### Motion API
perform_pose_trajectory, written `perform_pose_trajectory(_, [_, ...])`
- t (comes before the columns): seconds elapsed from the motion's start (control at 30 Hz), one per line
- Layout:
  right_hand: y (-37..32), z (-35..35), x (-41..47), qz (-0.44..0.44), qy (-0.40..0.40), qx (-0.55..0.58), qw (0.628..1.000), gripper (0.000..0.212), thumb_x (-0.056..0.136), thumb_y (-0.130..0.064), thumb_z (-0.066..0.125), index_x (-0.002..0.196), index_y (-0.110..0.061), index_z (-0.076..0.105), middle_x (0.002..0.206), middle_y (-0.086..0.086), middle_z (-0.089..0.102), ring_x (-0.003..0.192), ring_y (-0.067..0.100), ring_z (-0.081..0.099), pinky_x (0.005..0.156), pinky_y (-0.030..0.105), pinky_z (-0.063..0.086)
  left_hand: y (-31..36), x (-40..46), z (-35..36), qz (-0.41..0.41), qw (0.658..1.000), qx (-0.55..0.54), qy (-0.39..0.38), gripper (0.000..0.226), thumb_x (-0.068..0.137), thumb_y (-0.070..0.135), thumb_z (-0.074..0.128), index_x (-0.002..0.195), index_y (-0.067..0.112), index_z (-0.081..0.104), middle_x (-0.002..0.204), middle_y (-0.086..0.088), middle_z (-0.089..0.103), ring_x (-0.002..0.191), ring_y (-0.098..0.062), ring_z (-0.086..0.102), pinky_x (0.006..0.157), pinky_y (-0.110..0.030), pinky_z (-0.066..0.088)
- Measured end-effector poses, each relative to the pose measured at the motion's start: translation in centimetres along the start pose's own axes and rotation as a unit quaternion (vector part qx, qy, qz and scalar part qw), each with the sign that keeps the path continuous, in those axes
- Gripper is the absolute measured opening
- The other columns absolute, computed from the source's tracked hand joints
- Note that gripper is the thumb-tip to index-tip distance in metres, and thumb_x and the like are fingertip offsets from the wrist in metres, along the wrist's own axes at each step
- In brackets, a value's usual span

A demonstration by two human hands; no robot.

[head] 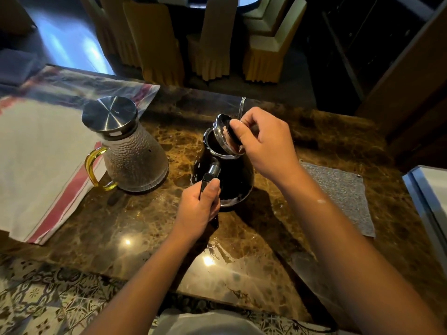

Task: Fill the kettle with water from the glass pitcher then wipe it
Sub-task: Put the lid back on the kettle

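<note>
A black kettle (232,175) stands in the middle of the brown marble counter (150,221). My left hand (199,206) grips its black handle from the near side. My right hand (263,143) pinches the knob of the kettle lid (223,134), which is tilted up off the mouth so the opening shows. To the left stands a textured glass pitcher (131,155) with a steel lid and a yellow handle, upright and untouched. A grey cloth (343,189) lies flat on the counter to the right of the kettle.
A white towel with red stripes (41,160) covers the counter's left part. Drops of water shine on the counter's near edge (217,252). A thin glass rod (241,107) sticks up behind the kettle. Covered chairs (212,44) stand beyond the counter. A white tray edge (425,189) is at the right.
</note>
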State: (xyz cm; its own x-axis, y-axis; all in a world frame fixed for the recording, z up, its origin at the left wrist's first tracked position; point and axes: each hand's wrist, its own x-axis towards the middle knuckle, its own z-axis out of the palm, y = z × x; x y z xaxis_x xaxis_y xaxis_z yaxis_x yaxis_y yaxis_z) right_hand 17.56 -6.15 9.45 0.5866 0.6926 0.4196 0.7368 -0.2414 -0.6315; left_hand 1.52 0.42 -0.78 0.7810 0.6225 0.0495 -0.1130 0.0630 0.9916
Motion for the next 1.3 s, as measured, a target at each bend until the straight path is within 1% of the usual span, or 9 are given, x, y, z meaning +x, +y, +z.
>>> perform_pose_trajectory(0.1, [-0.2, 0.0, 0.4, -0.010, -0.018, -0.032, 0.999, 0.030, 0.103, -0.040, 0.058, 0.084, -0.016, 0.061, 0.078, -0.008, 0.060, 0.072, 0.011, 0.056, 0.063, 0.030, 0.043, -0.1, -0.1, 0.0, -0.003, 1.000, -0.004, -0.002, 0.070, 0.082, 0.080, 0.058, 0.072, 0.011, 0.049, 0.048, 0.003, 0.041, 0.041, -0.013, 0.038, 0.041, -0.020, 0.031])
perform_pose_trajectory(0.27, [-1.1, 0.1, 1.3, -0.033, -0.071, -0.156, 0.985, 0.027, 0.104, -0.046, 0.052, 0.092, -0.022, 0.057, 0.084, -0.009, 0.059, 0.077, 0.016, 0.059, 0.065, 0.038, 0.050, -0.1, -0.1, -0.1, 0.003, 1.000, 0.000, -0.005, 0.075, 0.081, 0.080, 0.058, 0.074, 0.007, 0.049, 0.048, 0.002, 0.040, 0.041, -0.013, 0.038, 0.041, -0.020, 0.031])
perform_pose_trajectory(0.57, [-1.5, 0.6, 3.3, 0.010, -0.198, -0.171, 0.965, 0.031, 0.105, -0.048, 0.049, 0.102, -0.021, 0.063, 0.092, 0.000, 0.067, 0.089, 0.024, 0.064, 0.070, 0.039, 0.045, 0.2, -0.1, -0.1, -0.008, 1.000, -0.009, -0.012, 0.078, 0.082, 0.079, 0.058, 0.076, 0.002, 0.051, 0.047, 0.006, 0.041, 0.040, -0.010, 0.038, 0.040, -0.020, 0.031])
perform_pose_trajectory(0.7, [-2.0, 0.2, 3.7, -0.040, -0.193, -0.259, 0.946, 0.033, 0.105, -0.049, 0.048, 0.109, -0.020, 0.063, 0.096, 0.001, 0.066, 0.094, 0.029, 0.065, 0.071, 0.038, 0.042, 0.1, -0.1, -0.2, -0.009, 1.000, -0.012, -0.007, 0.079, 0.081, 0.080, 0.059, 0.077, 0.001, 0.051, 0.047, 0.005, 0.040, 0.040, -0.010, 0.037, 0.040, -0.021, 0.030])
perform_pose_trajectory(0.77, [-2.4, 0.3, 3.5, -0.066, -0.186, -0.296, 0.935, 0.031, 0.106, -0.047, 0.048, 0.111, -0.019, 0.061, 0.092, 0.000, 0.061, 0.089, 0.026, 0.061, 0.069, 0.038, 0.039, 0.1, -0.1, -0.2, -0.006, 1.000, -0.006, -0.005, 0.078, 0.081, 0.080, 0.058, 0.076, 0.003, 0.050, 0.047, 0.005, 0.040, 0.040, -0.011, 0.037, 0.040, -0.022, 0.029])
perform_pose_trajectory(0.87, [-2.6, 0.4, 3.3, -0.073, -0.184, -0.303, 0.932, 0.027, 0.107, -0.044, 0.048, 0.111, -0.020, 0.058, 0.090, -0.003, 0.054, 0.081, 0.021, 0.054, 0.067, 0.036, 0.036, 0.3, -0.1, -0.1, -0.004, 1.000, 0.001, -0.007, 0.076, 0.081, 0.081, 0.057, 0.076, 0.006, 0.049, 0.048, 0.004, 0.039, 0.040, -0.010, 0.037, 0.040, -0.020, 0.030])
perform_pose_trajectory(1.0, [-2.7, 0.3, 3.5, -0.063, -0.201, -0.302, 0.930, 0.028, 0.107, -0.044, 0.047, 0.113, -0.019, 0.059, 0.092, -0.002, 0.055, 0.087, 0.024, 0.058, 0.069, 0.037, 0.037, 0.3, -0.1, -0.2, -0.006, 1.000, 0.003, -0.012, 0.076, 0.081, 0.080, 0.057, 0.076, 0.005, 0.050, 0.048, 0.004, 0.040, 0.040, -0.010, 0.038, 0.041, -0.019, 0.030])
perform_pose_trajectory(1.2, [-5.0, 0.0, 3.9, -0.103, -0.211, -0.414, 0.880, 0.028, 0.109, -0.034, 0.048, 0.120, -0.015, 0.065, 0.092, 0.005, 0.053, 0.083, 0.025, 0.049, 0.069, 0.040, 0.039, 0.1, -0.1, -0.1, -0.008, 1.000, 0.004, -0.002, 0.070, 0.081, 0.080, 0.058, 0.074, 0.011, 0.050, 0.048, 0.004, 0.042, 0.039, -0.009, 0.040, 0.040, -0.020, 0.030])
perform_pose_trajectory(1.3, [-5.0, 0.2, 3.3, -0.091, -0.200, -0.396, 0.892, 0.025, 0.108, -0.032, 0.047, 0.118, -0.015, 0.063, 0.094, 0.006, 0.058, 0.082, 0.024, 0.053, 0.069, 0.039, 0.039, 0.1, -0.2, 0.1, -0.008, 1.000, 0.018, 0.010, 0.073, 0.081, 0.082, 0.056, 0.073, 0.010, 0.049, 0.048, 0.002, 0.041, 0.040, -0.011, 0.039, 0.041, -0.023, 0.029])
